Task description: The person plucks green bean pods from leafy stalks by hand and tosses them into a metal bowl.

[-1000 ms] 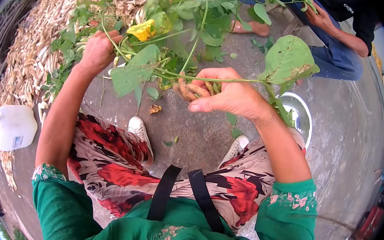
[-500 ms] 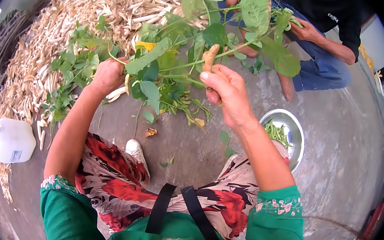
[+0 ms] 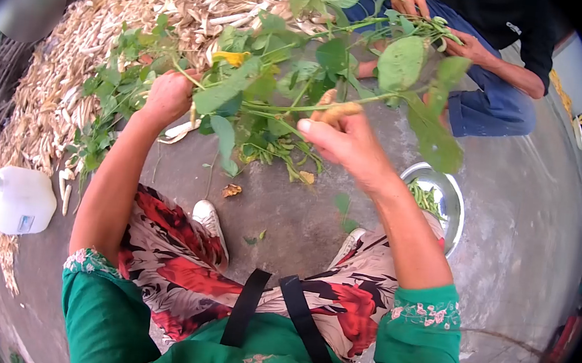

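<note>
A leafy bean plant (image 3: pixel 278 106) with long green stems and a yellowed leaf stretches between my hands, above the ground. My left hand (image 3: pixel 170 94) is closed around its stem at the left end. My right hand (image 3: pixel 345 141) has its fingers curled over the stem farther right, thumb below; any pod inside the fingers is hidden. Below the plant lies a clump of green pods (image 3: pixel 276 153) among leaves. To the right, beside my knee, a metal basin (image 3: pixel 456 213) holds loose green pods (image 3: pixel 425 197).
A large heap of dry corn husks (image 3: pixel 51 100) covers the back left. A white plastic jug (image 3: pixel 22 199) stands at left. Opposite me, a seated person's hands (image 3: pixel 465 47) hold green pods or stems. A dry brown leaf (image 3: pixel 232 190) lies on the concrete.
My right hand has turned, its fingers now folded over the stem instead of pointing up. The plant's right end has swung lower. The other person's two hands have come closer together.
</note>
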`<action>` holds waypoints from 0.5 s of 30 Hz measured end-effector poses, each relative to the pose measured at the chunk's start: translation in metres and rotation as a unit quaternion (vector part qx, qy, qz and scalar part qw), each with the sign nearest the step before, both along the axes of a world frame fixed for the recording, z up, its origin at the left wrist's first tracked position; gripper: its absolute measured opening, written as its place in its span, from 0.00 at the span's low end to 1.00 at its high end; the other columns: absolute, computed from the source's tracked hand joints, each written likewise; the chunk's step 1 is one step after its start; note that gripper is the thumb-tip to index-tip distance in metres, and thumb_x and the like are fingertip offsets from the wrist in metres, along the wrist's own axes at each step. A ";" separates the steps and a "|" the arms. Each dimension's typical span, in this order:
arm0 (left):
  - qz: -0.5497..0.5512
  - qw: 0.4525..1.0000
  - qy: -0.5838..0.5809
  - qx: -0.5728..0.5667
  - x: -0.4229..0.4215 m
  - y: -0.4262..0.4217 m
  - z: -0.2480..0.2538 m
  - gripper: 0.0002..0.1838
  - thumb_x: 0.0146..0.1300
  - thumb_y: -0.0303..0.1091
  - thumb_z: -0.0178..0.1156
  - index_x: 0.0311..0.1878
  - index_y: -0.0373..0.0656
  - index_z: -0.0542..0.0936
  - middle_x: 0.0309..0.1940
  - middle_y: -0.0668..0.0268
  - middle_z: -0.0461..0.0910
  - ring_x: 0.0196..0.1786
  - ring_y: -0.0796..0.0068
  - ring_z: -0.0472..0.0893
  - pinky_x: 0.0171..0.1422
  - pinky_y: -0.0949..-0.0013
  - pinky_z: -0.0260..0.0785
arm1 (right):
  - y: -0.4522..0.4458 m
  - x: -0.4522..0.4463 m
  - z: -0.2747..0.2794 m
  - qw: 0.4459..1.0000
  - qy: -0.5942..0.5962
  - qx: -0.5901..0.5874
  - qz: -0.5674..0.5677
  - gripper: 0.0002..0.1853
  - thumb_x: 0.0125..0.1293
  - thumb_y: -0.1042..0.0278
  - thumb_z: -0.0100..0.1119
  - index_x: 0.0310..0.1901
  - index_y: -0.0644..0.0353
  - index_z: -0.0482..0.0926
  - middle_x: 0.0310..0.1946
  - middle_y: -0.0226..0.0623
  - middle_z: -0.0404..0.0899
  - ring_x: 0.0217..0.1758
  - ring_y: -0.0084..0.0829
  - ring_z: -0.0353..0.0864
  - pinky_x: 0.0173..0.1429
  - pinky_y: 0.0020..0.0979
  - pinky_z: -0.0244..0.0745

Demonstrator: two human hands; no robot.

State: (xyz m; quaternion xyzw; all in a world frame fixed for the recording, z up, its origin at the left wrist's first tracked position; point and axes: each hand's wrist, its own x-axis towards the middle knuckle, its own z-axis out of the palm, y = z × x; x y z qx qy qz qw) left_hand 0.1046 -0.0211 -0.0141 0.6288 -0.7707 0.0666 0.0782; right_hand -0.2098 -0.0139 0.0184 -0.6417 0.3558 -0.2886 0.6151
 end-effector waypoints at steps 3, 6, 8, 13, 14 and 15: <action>-0.026 0.999 -0.014 -0.020 0.006 -0.002 -0.008 0.06 0.49 0.32 0.58 0.32 0.46 0.76 0.29 0.60 0.77 0.34 0.55 0.77 0.36 0.57 0.68 | 0.000 0.007 -0.006 1.000 0.008 -0.012 0.013 0.14 0.55 0.62 0.60 0.19 0.58 0.70 0.17 0.19 0.63 0.21 0.14 0.60 0.24 0.19 0.53; -0.008 1.000 -0.004 -0.025 0.012 -0.002 -0.006 0.09 0.47 0.32 0.59 0.35 0.47 0.75 0.31 0.62 0.77 0.35 0.56 0.77 0.36 0.58 0.68 | 0.008 0.015 -0.019 0.980 -0.081 -0.176 -0.042 0.12 0.56 0.68 0.57 0.20 0.63 0.69 0.17 0.22 0.65 0.17 0.17 0.61 0.21 0.21 0.55; -0.006 0.999 0.011 -0.041 0.018 -0.004 -0.007 0.12 0.47 0.33 0.59 0.37 0.48 0.75 0.32 0.64 0.76 0.36 0.57 0.76 0.38 0.59 0.68 | 0.021 0.016 -0.004 0.973 -0.040 -0.227 -0.018 0.11 0.55 0.69 0.57 0.20 0.62 0.69 0.18 0.24 0.66 0.18 0.17 0.63 0.21 0.22 0.57; -0.035 0.998 0.016 -0.042 0.024 -0.007 -0.010 0.12 0.47 0.35 0.58 0.38 0.48 0.75 0.30 0.62 0.76 0.36 0.56 0.75 0.39 0.59 0.66 | 0.034 0.023 -0.002 0.880 0.012 -0.474 0.039 0.09 0.52 0.69 0.61 0.25 0.60 0.69 0.20 0.35 0.70 0.18 0.33 0.71 0.22 0.32 0.65; -0.036 0.998 0.010 -0.045 0.023 -0.009 -0.014 0.12 0.47 0.36 0.58 0.37 0.48 0.75 0.30 0.62 0.75 0.36 0.56 0.75 0.39 0.60 0.66 | 0.034 0.021 -0.001 0.882 0.014 -0.468 0.049 0.10 0.51 0.69 0.62 0.27 0.60 0.70 0.20 0.38 0.69 0.20 0.40 0.71 0.23 0.34 0.65; -0.036 0.998 0.002 -0.051 0.024 -0.011 -0.015 0.12 0.47 0.36 0.58 0.37 0.48 0.75 0.29 0.62 0.75 0.36 0.56 0.75 0.39 0.60 0.65 | 0.035 0.021 -0.001 0.888 0.012 -0.456 0.056 0.10 0.52 0.68 0.62 0.27 0.60 0.70 0.20 0.38 0.69 0.21 0.41 0.72 0.23 0.34 0.66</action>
